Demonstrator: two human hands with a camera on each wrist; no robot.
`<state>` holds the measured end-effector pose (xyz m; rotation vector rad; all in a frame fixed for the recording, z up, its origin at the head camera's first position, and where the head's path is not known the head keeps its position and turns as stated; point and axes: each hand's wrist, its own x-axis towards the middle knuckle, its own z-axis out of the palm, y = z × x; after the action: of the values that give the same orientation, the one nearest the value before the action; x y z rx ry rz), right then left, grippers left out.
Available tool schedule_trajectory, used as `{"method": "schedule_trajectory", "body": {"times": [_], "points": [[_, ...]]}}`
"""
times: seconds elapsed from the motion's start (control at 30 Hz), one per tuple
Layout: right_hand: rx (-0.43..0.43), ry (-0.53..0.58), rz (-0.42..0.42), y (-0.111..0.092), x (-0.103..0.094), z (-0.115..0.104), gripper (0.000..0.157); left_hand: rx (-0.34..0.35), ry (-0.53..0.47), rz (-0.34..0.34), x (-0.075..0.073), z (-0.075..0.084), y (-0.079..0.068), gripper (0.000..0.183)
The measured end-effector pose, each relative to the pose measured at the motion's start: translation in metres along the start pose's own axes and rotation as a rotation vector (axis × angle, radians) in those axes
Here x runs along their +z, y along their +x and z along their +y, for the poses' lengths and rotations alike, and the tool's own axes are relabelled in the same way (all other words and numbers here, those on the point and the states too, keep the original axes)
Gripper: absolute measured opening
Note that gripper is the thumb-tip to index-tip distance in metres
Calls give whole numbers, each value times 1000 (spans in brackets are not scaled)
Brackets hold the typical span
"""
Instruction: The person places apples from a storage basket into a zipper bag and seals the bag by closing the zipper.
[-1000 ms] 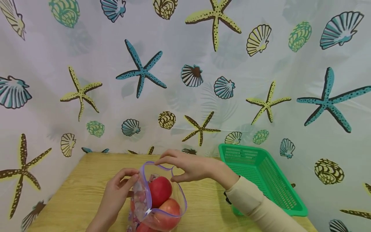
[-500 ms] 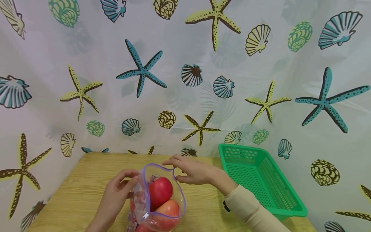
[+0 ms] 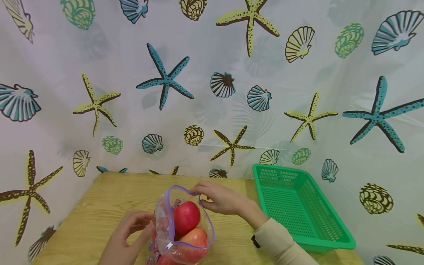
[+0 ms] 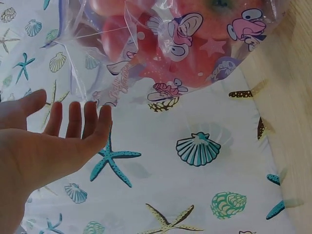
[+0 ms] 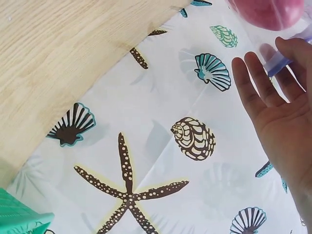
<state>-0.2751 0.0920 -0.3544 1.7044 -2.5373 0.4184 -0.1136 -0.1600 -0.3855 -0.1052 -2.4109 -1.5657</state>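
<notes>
A clear zip bag (image 3: pixel 161 224) with a purple zip rim and cartoon print stands on the table with its mouth open. Inside it are several round fruits, among them a deep red one (image 3: pixel 187 218) and a paler pinkish-red one (image 3: pixel 195 243); their exact kind is unclear. My right hand (image 3: pixel 220 198) holds the rim at the bag's far right side between thumb and fingers. At the bag's left side is my left hand (image 3: pixel 127 235), its fingers loosely bent and the thumb apart. In the left wrist view its fingertips (image 4: pixel 104 114) lie close to the printed plastic; contact cannot be told.
On the right of the wooden table (image 3: pixel 109 198) stands a green perforated plastic basket (image 3: pixel 331 217), with no items showing in it. Behind the table hangs a white curtain (image 3: pixel 198 48) printed with shells and starfish. A dark band (image 3: pixel 255 241) shows at the right sleeve.
My left hand has left the bag's rim and moved down along its left side, fingers spreading. My right hand has shifted slightly down and right, at the rim. The bag stays almost in place.
</notes>
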Motion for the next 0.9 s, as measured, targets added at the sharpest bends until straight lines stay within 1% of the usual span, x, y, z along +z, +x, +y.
{"method": "schedule_trajectory", "body": {"times": [0.1,0.13,0.17,0.27,0.3,0.33,0.37,0.43,0.5,0.57,0.63,0.67,0.73,0.77,0.87,0.9], "points": [[11,36,18,-1,4,1,32,41,67,-101,5,-3,-11,25],[12,47,25,-1,5,1,31,71,93,-124,8,-5,-13,27],[14,57,32,-2,7,2,31,140,124,-133,11,-8,-15,29],[15,74,57,-2,13,3,29,407,210,-85,20,-19,-18,35],[13,79,68,-2,15,4,29,487,233,-49,24,-21,-18,37],[11,81,76,-3,17,5,28,563,251,4,27,-24,-18,38],[9,82,86,-4,18,5,28,614,264,45,31,-25,-19,39],[2,79,105,-7,20,5,27,635,258,97,35,-23,-20,42],[-8,76,125,-10,21,6,26,628,267,152,39,-21,-22,42],[-16,63,149,-13,22,6,25,600,269,174,40,-18,-24,41],[-27,47,175,-16,21,6,23,575,258,176,40,-15,-25,41],[-31,40,190,-18,20,6,22,547,253,169,39,-14,-26,41],[-32,14,228,-22,17,7,19,524,244,167,38,-12,-26,40],[-33,4,249,-24,15,7,17,498,236,162,37,-10,-26,40],[-36,-8,316,-33,5,8,13,508,207,175,31,-8,-24,42],[-41,-17,338,-37,1,8,12,523,200,189,29,-8,-23,44]]}}
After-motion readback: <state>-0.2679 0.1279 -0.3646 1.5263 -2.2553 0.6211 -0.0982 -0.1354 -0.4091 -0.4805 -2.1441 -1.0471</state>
